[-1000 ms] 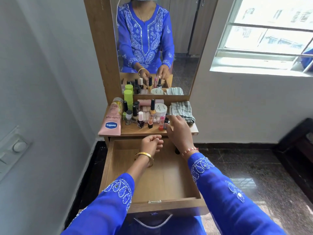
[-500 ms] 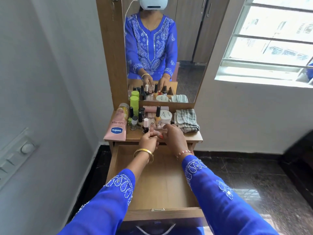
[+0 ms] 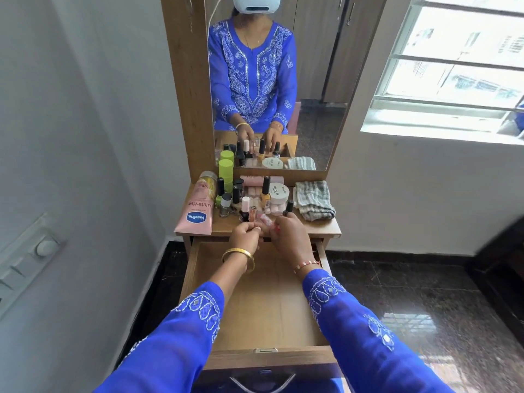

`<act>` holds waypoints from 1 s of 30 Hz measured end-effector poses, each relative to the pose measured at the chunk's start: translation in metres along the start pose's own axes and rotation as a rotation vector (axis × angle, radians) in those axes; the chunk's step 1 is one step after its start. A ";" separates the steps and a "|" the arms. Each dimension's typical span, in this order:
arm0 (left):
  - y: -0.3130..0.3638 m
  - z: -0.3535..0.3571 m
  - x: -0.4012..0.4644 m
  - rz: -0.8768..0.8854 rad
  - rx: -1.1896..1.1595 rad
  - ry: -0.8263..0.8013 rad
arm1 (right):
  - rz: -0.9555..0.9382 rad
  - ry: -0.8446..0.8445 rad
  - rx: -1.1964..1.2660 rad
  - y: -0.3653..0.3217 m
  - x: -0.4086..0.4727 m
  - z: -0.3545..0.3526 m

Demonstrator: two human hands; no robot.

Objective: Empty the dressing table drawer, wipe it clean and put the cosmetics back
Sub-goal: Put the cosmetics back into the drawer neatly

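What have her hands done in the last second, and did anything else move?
Both hands went forward from over the open drawer to the front row of small bottles on the tabletop. The left hand now pinches a small orange-capped bottle; the right hand closes round a small pink tube. The Vaseline tube, folded cloth and other bottles stayed put; the drawer still holds nothing.

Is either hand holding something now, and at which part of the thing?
The left hand and the right hand both pinch small cosmetic bottles at the front edge of the tabletop. Which part of them each hand grips cannot be told.
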State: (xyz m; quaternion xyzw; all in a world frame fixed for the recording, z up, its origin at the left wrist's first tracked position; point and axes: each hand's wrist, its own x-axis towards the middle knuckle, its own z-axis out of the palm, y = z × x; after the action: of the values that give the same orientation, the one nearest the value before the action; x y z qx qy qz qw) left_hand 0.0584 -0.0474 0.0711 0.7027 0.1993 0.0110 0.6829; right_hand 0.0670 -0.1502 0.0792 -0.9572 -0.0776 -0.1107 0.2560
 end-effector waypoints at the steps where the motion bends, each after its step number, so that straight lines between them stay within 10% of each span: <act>1: -0.001 -0.001 0.000 -0.003 -0.005 -0.003 | 0.023 0.039 0.049 0.001 -0.003 0.000; 30: -0.011 -0.050 -0.031 0.009 -0.208 -0.020 | 0.055 0.025 0.333 -0.034 0.020 0.009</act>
State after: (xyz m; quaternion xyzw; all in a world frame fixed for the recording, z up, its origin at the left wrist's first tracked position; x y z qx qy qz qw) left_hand 0.0123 -0.0091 0.0719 0.6290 0.1871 0.0276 0.7541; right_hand 0.0813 -0.1150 0.0930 -0.9018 -0.0653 -0.1014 0.4150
